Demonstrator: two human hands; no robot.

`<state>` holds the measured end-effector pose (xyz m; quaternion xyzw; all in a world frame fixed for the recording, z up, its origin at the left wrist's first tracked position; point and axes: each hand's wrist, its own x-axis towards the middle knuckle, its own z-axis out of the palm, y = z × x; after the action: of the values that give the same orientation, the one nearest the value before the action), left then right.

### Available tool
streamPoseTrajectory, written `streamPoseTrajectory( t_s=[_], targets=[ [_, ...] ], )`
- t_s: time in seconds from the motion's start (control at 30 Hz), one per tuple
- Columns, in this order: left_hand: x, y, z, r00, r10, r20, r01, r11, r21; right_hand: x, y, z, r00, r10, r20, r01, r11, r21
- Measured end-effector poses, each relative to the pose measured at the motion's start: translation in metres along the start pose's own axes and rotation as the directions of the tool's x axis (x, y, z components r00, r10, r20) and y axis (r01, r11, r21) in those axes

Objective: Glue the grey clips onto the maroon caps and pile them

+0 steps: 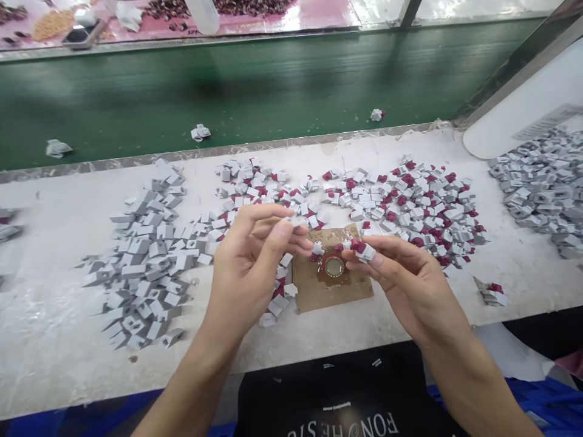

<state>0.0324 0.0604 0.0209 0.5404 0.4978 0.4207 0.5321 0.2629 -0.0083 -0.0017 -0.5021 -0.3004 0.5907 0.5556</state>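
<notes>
My left hand (250, 261) pinches a small light-grey plastic piece (295, 222) between thumb and fingertips. Between the thumb and fingers of my right hand (405, 273) is a grey-and-maroon plastic piece (364, 250). Both hands hover over a brown cardboard square (334, 297), on which sits a round cap-like disc (334, 266) in a wet, glossy patch. Another small grey-and-maroon piece (317, 249) shows between the hands, near the left fingertips; what supports it I cannot tell.
Grey pieces (146, 261) lie heaped at the left, and grey-and-maroon pieces (423, 206) at the right. More grey parts (542, 188) lie by a white cylinder (523, 109). Beyond the white table (54, 340) runs a green conveyor belt (273, 91) carrying several small pieces.
</notes>
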Motion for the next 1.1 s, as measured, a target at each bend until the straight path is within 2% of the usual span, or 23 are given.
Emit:
streamPoseTrajectory(
  t_s=[0.13,0.27,0.47,0.73,0.83,0.9,0.97,1.1],
  targets=[
    [-0.001,0.001,0.006,0.975,-0.15,0.165,0.154,0.988,-0.015,0.002,0.001,0.001,1.0,0.01,-0.012,-0.01,1.0,0.005],
    [-0.005,0.001,0.014,0.943,-0.178,0.28,0.2,0.978,-0.052,0.0,0.002,0.002,0.996,-0.077,-0.047,0.073,0.994,-0.086],
    [-0.006,0.001,0.022,0.936,-0.173,0.305,0.219,0.968,-0.121,-0.004,0.001,0.007,0.995,-0.098,0.033,0.1,0.991,-0.092],
    [-0.003,-0.003,0.026,0.932,-0.179,0.315,0.244,0.953,-0.181,-0.004,-0.001,0.01,0.991,-0.131,0.017,0.132,0.982,-0.133],
    [-0.003,-0.004,0.022,0.938,-0.15,0.311,0.206,0.966,-0.155,-0.003,-0.006,0.008,0.988,-0.153,0.017,0.152,0.955,-0.254],
    [-0.003,-0.004,0.02,0.939,-0.128,0.32,0.179,0.974,-0.135,-0.002,-0.008,0.007,0.987,-0.149,0.06,0.16,0.941,-0.299],
    [-0.003,-0.005,0.019,0.936,-0.116,0.331,0.166,0.978,-0.126,-0.001,-0.009,0.006,0.986,-0.132,0.097,0.155,0.946,-0.284],
    [-0.004,-0.003,0.021,0.946,-0.085,0.312,0.12,0.988,-0.097,0.0,-0.005,0.01,0.981,-0.179,0.073,0.192,0.953,-0.234]
  ],
)
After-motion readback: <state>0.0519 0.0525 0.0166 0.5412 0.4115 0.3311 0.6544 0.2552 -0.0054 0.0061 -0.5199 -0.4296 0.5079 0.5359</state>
